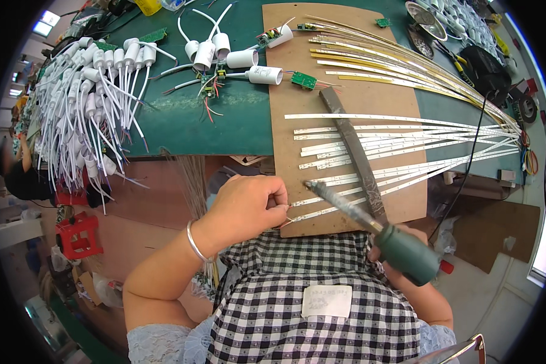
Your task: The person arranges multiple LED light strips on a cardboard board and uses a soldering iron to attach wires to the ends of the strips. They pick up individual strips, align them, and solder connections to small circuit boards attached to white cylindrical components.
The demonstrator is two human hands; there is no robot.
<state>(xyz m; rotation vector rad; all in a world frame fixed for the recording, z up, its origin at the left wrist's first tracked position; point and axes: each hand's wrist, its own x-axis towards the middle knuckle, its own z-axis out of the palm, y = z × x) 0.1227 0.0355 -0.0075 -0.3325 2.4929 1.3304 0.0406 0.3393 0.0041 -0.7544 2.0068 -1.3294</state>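
Note:
My right hand point(416, 234) is wrapped round the green handle of a soldering iron point(410, 255), which hides much of the fingers. The iron's dark tip points up and left, over the ends of several white LED strips point(340, 178). At the left edge of a brown board point(352, 227), my left hand point(244, 203) is closed in a pinch beside the ends of the nearest strips. A thin wire end shows under its fingertips, but what they grip is too small to make out. A dark metal bar point(359, 155) lies across the strips.
White lamp sockets with wires point(203, 54) and a green circuit board point(303, 80) lie beyond. A heap of wired sockets point(91, 91) hangs over the green table's left edge. Yellowish strips point(370, 51) fan out at the back. A black cord point(476, 139) runs down the right side.

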